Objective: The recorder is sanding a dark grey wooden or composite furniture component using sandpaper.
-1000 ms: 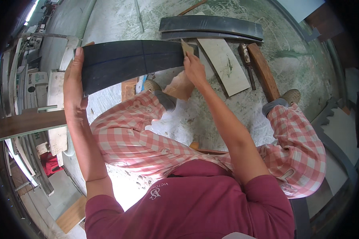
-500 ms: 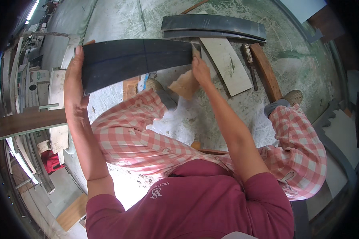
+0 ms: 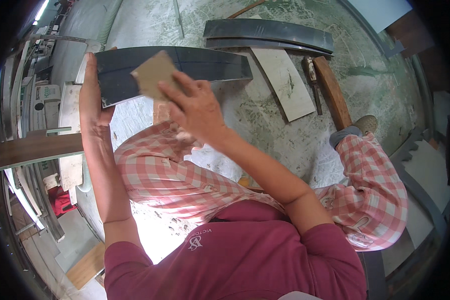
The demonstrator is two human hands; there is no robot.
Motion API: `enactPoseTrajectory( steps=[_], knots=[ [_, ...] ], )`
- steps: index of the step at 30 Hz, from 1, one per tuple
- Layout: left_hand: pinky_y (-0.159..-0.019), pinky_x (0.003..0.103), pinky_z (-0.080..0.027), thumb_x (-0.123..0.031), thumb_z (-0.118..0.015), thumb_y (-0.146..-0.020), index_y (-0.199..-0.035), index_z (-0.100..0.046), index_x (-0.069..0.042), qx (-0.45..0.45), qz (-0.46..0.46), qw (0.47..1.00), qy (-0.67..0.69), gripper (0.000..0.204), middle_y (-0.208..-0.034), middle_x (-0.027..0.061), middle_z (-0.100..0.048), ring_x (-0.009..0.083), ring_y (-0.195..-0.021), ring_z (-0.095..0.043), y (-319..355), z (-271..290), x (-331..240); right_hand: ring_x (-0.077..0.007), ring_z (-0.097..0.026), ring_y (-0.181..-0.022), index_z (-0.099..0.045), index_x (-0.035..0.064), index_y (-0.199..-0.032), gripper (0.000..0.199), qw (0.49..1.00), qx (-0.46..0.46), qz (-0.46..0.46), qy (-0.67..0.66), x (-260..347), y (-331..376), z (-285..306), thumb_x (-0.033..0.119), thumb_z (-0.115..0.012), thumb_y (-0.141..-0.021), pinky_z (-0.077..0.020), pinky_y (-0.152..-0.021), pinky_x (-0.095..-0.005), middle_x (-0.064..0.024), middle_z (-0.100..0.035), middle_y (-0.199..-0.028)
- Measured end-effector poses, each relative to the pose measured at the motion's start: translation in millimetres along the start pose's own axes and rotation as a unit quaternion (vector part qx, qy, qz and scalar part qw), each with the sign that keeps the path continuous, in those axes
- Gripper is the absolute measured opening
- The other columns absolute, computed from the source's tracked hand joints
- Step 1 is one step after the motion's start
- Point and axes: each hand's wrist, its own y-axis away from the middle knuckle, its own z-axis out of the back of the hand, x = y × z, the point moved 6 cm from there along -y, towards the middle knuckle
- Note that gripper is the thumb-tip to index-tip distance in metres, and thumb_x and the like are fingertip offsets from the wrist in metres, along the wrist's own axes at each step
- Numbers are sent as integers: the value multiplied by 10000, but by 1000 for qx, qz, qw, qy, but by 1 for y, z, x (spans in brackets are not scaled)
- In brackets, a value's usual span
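The board (image 3: 215,62) lies crosswise beyond the left knee (image 3: 157,152), its left end clasped by the left hand (image 3: 92,95), the fingers mostly hidden behind it. The right hand (image 3: 197,107), fingers bent and close together, holds the paper (image 3: 155,72) over the board's near edge, left of its middle, covering part of the face; whether it presses there I cannot tell.

On the floor (image 3: 285,145), dark strips (image 3: 270,32) lie across the far end of a pale panel (image 3: 285,82). Beside the panel's right edge come a tool (image 3: 313,82) and a beam (image 3: 332,92), reaching toward the right foot (image 3: 365,124).
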Motion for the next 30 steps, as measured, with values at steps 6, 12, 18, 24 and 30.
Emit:
enactPoseTrajectory(
  steps=[6, 12, 18, 24, 30],
  knots=[
    [-839, 282, -449, -449, -409, -913, -1169, -517, 20, -14, 9, 1000, 9, 545, -1069, 122, -581, 180, -960, -568, -2, 13, 3, -319, -479, -913, -571, 180, -1115, 345, 987, 33, -157, 9, -27, 21, -4, 206, -560, -771, -439, -758, -386, -93, -488, -1194],
    [-827, 278, -448, -457, -425, -905, -1165, -517, 25, -3, 9, 1000, 6, 555, -1066, 122, -579, 179, -956, -566, -4, 7, 5, -330, -481, -924, -548, 167, -1156, 365, 994, 37, -97, 27, -33, 27, -5, 215, -538, -795, -435, -800, -402, -98, -490, -1192],
    [-793, 265, -455, -422, -501, -881, -1129, -536, 19, -5, 10, 1000, 15, 508, -1016, 106, -593, 158, -913, -573, -15, 22, 11, -389, -488, -992, -524, 162, -1206, 397, 918, 87, -387, 0, -183, 117, -36, 340, -426, -865, -383, -893, -418, -139, -451, -1261],
    [-802, 246, -432, -337, -523, -888, -1139, -546, 11, 0, 23, 1000, 12, 429, -1032, 81, -592, 141, -916, -558, -13, 26, 13, -401, -474, -1057, -517, 177, -1222, 427, 911, 100, -401, -10, -188, 128, -30, 376, -383, -869, -356, -934, -436, -146, -480, -1243],
    [-804, 240, -429, -306, -512, -895, -1154, -539, 6, 26, 17, 999, -23, 406, -1034, 79, -590, 133, -923, -557, -11, 19, 7, -330, -478, -1110, -490, 114, -1245, 476, 881, 129, -455, -4, -221, 150, -24, 382, -379, -868, -327, -958, -453, -169, -501, -1214]
  ],
)
